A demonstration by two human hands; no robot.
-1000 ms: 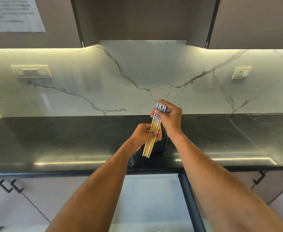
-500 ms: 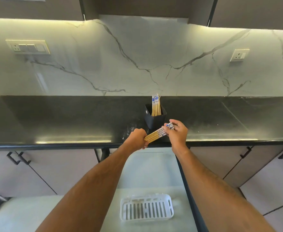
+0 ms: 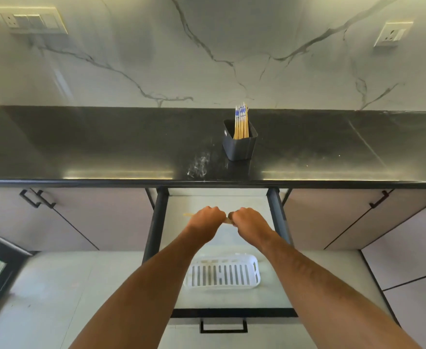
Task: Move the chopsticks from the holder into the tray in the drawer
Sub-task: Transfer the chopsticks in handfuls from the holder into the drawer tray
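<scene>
A black holder (image 3: 239, 144) stands on the dark countertop with several wooden chopsticks (image 3: 241, 122), blue-patterned at the top, upright in it. My left hand (image 3: 205, 219) and my right hand (image 3: 248, 220) are side by side above the open drawer (image 3: 232, 312), both shut on a bundle of chopsticks (image 3: 188, 215) held level; only its thin tips show left of my left hand and a bit between the fists. A white slotted tray (image 3: 222, 274) lies in the drawer, below and nearer than my hands.
The black countertop (image 3: 106, 147) runs the full width, with a marble backsplash behind. Closed cabinet doors with black handles (image 3: 36, 199) flank the drawer. The drawer's front handle (image 3: 223, 327) is near the bottom of the view.
Both hands carried the chopstick bundle down from in front of the holder, past the counter edge, to above the open drawer. The bundle turned from upright to level. The view tilted downward.
</scene>
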